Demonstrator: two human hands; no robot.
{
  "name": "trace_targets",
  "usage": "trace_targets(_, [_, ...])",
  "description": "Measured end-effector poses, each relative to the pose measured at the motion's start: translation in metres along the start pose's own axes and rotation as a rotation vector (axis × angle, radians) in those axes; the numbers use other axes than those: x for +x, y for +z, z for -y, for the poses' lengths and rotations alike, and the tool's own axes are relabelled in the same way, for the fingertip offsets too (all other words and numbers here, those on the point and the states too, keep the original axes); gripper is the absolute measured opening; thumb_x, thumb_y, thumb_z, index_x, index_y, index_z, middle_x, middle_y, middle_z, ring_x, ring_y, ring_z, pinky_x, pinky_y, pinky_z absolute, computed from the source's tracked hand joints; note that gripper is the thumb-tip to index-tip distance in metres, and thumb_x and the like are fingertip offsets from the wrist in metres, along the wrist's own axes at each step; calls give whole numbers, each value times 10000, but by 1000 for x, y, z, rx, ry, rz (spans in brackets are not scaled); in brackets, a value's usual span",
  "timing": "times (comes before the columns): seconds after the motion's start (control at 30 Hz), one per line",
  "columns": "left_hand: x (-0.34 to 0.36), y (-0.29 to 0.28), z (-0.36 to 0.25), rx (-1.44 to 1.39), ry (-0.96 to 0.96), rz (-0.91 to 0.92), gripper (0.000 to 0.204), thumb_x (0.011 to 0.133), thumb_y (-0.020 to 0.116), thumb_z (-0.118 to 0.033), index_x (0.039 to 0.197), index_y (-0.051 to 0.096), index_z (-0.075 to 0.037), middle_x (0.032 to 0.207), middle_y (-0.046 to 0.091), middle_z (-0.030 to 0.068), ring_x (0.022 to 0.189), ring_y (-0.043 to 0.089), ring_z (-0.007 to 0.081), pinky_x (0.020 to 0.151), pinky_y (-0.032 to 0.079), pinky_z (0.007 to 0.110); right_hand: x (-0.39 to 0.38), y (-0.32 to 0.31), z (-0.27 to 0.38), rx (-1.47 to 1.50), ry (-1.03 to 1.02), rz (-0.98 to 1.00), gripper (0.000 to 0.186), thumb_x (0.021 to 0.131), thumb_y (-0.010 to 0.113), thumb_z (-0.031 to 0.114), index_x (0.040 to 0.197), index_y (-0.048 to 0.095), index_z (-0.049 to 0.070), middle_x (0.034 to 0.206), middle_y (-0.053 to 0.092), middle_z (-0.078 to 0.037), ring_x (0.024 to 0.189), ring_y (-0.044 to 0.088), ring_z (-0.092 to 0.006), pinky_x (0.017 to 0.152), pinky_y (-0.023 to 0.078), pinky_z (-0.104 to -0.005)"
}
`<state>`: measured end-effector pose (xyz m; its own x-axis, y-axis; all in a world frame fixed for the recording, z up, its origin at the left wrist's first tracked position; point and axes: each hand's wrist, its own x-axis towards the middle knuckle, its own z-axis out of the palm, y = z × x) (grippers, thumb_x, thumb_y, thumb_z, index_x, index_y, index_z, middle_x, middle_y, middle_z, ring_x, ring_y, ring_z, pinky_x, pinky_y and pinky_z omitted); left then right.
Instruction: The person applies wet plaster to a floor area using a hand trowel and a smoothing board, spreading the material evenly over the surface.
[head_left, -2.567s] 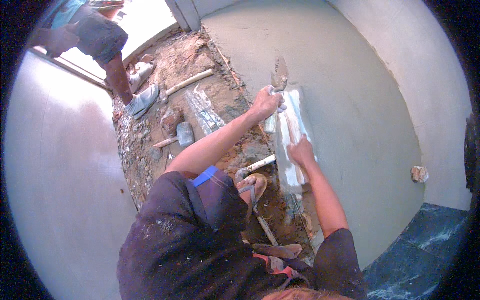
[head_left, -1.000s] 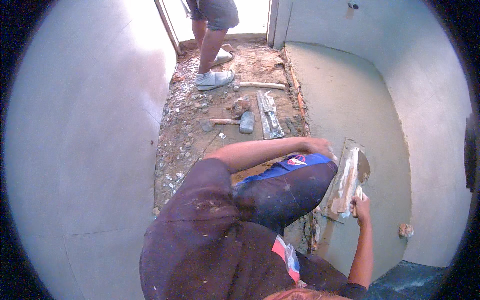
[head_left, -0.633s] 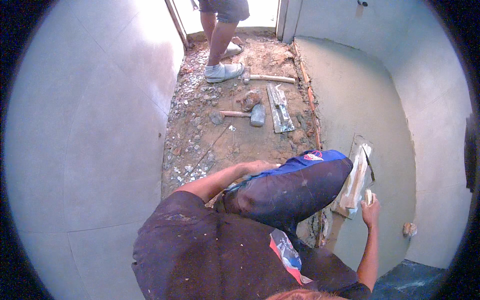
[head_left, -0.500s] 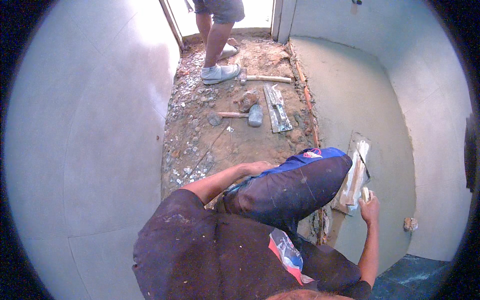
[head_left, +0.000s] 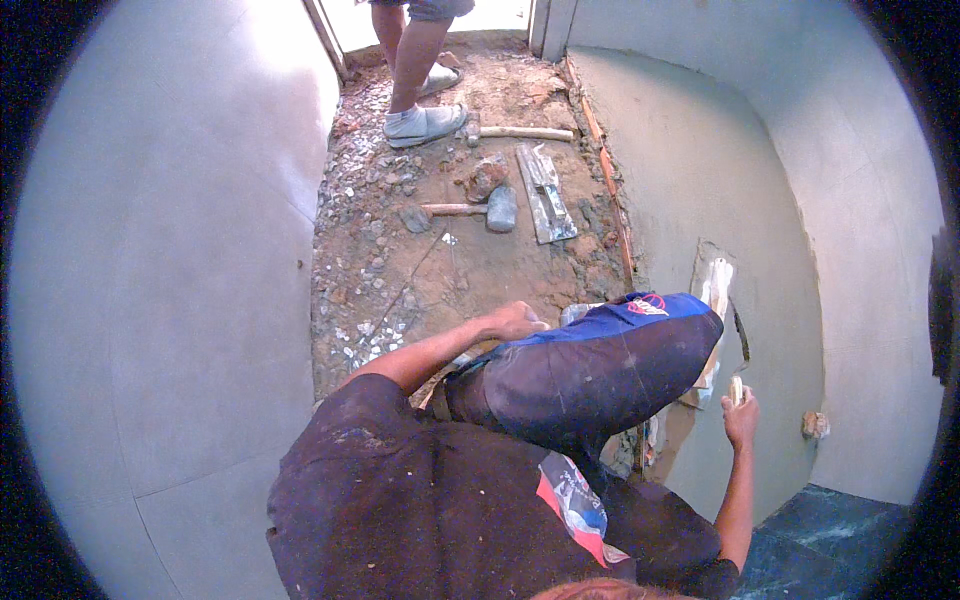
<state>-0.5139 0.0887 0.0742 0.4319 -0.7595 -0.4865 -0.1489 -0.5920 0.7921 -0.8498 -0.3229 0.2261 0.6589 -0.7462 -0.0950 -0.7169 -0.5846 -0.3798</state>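
My right hand [head_left: 740,420] is wrapped round the pale handle of a trowel [head_left: 741,345], whose dark blade shows nearly edge-on above smooth grey mortar [head_left: 700,150]. Just left of it a plastering float [head_left: 717,285] with a whitish, mortar-smeared handle lies on the mortar, partly hidden by my bent knee [head_left: 690,325]. My left hand [head_left: 515,321] is beside my raised leg on the other side, its fingers loosely extended and partly hidden, with nothing visible in them.
On the rubble ground lie a rubber mallet [head_left: 501,210], a wooden-handled hammer [head_left: 525,132], a brown stone [head_left: 488,176] and a second float [head_left: 546,195]. A person in shorts [head_left: 415,75] stands near the doorway. A wooden strip [head_left: 607,170] edges the mortar; a small block [head_left: 815,425] sits by the right wall.
My right hand has brought the trowel slightly down, its blade now apart from the float. My left hand has lifted a little. The view has shifted slightly.
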Motion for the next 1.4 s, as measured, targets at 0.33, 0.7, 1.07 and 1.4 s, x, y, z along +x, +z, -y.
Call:
trace_targets(0.33, [-25,-38,67,236,-158,-327,271,766,683,-299,823,708,-35,851,672,215,821,653,370,755,518,446,-3,0,-14,-73,-63,28,408,758,707,139,1105,552,-11,951,630,-211,883,627,-355,784,492,-431])
trace_targets(0.7, [-92,-41,149,391,-362,-615,413,792,667,-263,1101,595,2,1146,586,244,1086,557,399,913,458,465,4,8,-53,-191,-69,-64,400,747,697,193,1071,583,-14,907,642,-210,826,631,-328,761,483,-436])
trace_targets(1.07, [-113,-67,206,419,-553,-939,282,795,615,-168,1021,646,-3,1044,599,217,1009,584,367,876,476,454,2,4,-71,-157,33,-49,428,744,714,202,1076,578,-29,923,641,-211,836,633,-327,751,481,-443])
trace_targets(1.4, [-112,-91,200,501,-551,-812,244,797,589,-222,914,611,-9,871,641,233,875,640,396,798,513,471,-4,-2,-67,-212,24,-60,429,731,712,172,1079,578,-40,988,623,-237,921,622,-336,813,472,-438])
